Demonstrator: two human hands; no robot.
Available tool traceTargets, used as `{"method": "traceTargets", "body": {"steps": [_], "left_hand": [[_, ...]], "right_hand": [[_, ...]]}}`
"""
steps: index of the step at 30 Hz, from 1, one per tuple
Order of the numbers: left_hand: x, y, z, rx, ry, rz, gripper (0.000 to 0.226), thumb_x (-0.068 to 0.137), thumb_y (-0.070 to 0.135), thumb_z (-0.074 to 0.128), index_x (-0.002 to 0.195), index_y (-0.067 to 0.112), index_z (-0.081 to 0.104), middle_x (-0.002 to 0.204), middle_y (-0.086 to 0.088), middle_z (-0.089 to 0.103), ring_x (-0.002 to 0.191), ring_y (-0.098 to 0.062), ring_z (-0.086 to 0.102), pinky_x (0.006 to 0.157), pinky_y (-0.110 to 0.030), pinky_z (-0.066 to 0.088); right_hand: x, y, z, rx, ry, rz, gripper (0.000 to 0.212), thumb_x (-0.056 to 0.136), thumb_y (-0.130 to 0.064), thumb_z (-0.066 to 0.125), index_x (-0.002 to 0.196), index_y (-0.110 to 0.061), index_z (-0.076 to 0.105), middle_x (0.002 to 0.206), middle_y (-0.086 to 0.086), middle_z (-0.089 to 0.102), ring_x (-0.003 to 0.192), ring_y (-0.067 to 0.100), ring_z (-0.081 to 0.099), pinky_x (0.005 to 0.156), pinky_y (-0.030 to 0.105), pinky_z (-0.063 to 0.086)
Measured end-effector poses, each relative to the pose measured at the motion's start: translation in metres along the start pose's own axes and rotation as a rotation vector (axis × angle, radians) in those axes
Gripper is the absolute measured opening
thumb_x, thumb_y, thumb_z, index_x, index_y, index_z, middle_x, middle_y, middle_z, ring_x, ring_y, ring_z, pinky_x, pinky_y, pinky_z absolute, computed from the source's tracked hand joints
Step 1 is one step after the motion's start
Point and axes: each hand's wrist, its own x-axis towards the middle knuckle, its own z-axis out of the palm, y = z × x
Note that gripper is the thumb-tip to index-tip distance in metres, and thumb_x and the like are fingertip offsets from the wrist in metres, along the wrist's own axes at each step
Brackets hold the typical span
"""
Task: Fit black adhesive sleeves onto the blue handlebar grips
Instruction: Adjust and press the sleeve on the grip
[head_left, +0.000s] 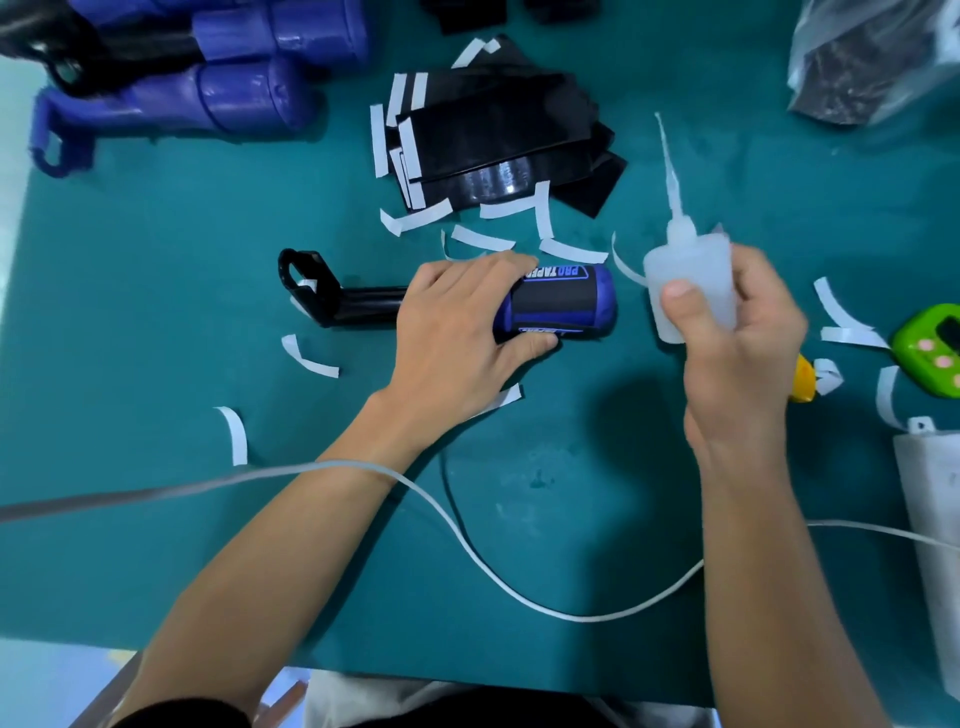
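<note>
- The left hand (457, 332) was down on the blue grip (597, 306), fingers curled over its top and thumb tucked against the near side, pinning it to the green mat (156, 519) at mid-table.
- A black sleeve (553, 304) sat on that grip, and its black bracket (311, 283) stuck out to the left.
- The right hand (737, 353) held a clear squeeze bottle (691, 280) upright just right of the grip, thumb pressed on its front, fingers wrapped behind, long nozzle pointing far.
- Beyond lay a stack of black sleeves (498, 140), with white backing strips (415, 221) scattered all around it.
- More blue grips (234, 98) were piled far left, a green timer (935, 343) sat at the right edge, and a white cable (467, 540) looped across the near side.
</note>
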Motion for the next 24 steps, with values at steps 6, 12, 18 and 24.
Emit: {"method": "traceTargets", "body": {"steps": [6,12,18,24], "left_hand": [[0.0004,-0.0003,0.0000,0.000,0.003,0.001,0.058,0.085,0.059,0.080,0.121,0.016,0.069,0.118,0.008,0.073,0.102,-0.016,0.064,0.093,-0.029,0.035],[-0.0001,-0.0010,0.0011,-0.011,0.018,-0.007,0.058,0.084,0.058,0.082,0.121,0.015,0.071,0.118,0.008,0.073,0.101,-0.016,0.065,0.093,-0.029,0.037],[0.0000,-0.0014,0.0012,-0.020,0.022,-0.016,0.061,0.081,0.056,0.085,0.124,0.013,0.073,0.124,0.004,0.074,0.107,-0.017,0.066,0.095,-0.031,0.040],[-0.0003,-0.0016,0.0016,-0.014,0.037,-0.016,0.063,0.078,0.054,0.087,0.123,0.013,0.074,0.125,0.002,0.074,0.108,-0.018,0.068,0.095,-0.031,0.040]], "right_hand": [[0.0014,-0.0023,-0.0025,0.157,-0.174,0.119,0.025,0.095,-0.010,0.062,0.115,-0.024,0.059,0.099,-0.001,0.070,0.071,0.022,0.064,0.049,0.028,0.047],[0.0047,0.0027,-0.0088,0.423,-0.098,0.250,0.028,0.075,0.002,0.067,0.086,-0.023,0.074,0.089,-0.002,0.068,0.078,0.016,0.058,0.065,0.023,0.042],[0.0051,0.0006,-0.0090,0.780,-0.161,0.443,0.013,0.083,-0.014,0.061,0.094,-0.019,0.066,0.074,-0.005,0.060,0.051,0.012,0.036,0.058,0.024,0.032],[0.0025,-0.0050,-0.0007,0.651,-0.187,0.482,0.033,0.101,-0.027,0.048,0.099,-0.016,0.079,0.090,0.013,0.075,0.054,0.013,0.064,0.050,0.020,0.049]]}}
